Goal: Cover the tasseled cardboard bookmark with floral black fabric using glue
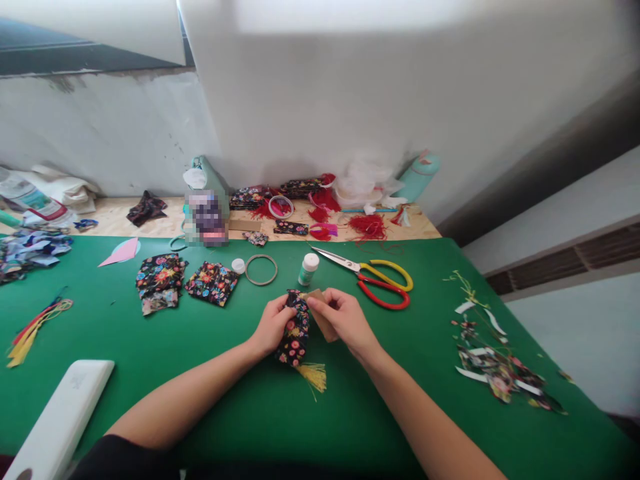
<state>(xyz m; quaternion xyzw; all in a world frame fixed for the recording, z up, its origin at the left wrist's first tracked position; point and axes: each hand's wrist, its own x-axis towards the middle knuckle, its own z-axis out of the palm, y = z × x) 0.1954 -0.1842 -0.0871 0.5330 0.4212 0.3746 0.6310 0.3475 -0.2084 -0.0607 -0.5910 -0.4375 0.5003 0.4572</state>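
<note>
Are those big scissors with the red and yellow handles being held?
No, the scissors lie apart on the green tabletop, while the left grip holds flowered fabric and the right grip holds a brown card.

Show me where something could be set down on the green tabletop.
Free: between the right hand and scrap pile, nearer than the scissors; largely, between the far-left tassels and floral cloth. Crowded: the wooden strip behind.

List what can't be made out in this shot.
All in the head view:
Floral piece: part of its left side, behind the left hand.
Brown card: part of its right side, behind the right hand.
Small bottle: label text, too small.
White object: near end, cut off by the bottom edge.
Pixelated patch: contents, masked by pixelation.
</note>
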